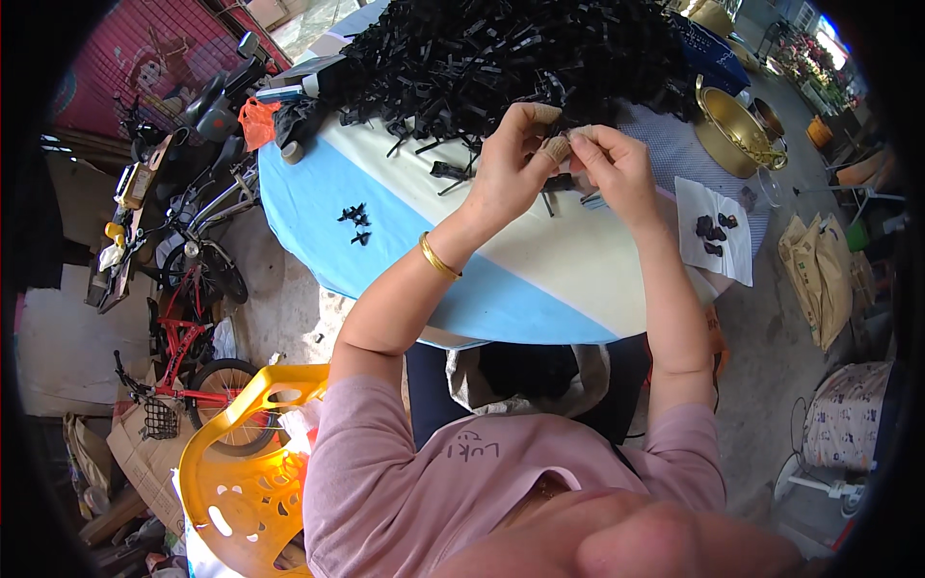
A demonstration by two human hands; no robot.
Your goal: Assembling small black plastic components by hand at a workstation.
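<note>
My left hand (511, 166), with tan wraps on its thumb and forefinger and a gold bangle (439, 256) on the wrist, is closed in a pinch. Close against it, my right hand (621, 171) pinches too, its fingertips meeting the left thumb tip. Whatever they hold is too small and covered to make out. Just beyond the hands rises a big heap of small black strip-like pieces (453, 72). One loose black piece (451, 171) lies left of my left hand, and a few small black bits (356, 217) rest on the blue part of the tablecloth.
The round table wears a blue and cream cloth (318, 241). On its right, a white sheet (727, 252) bears several black pieces. A gold-coloured pot (718, 135) and a blue box (708, 53) stand at the far right. A yellow plastic chair (236, 482) and a red bicycle (183, 352) are on the left.
</note>
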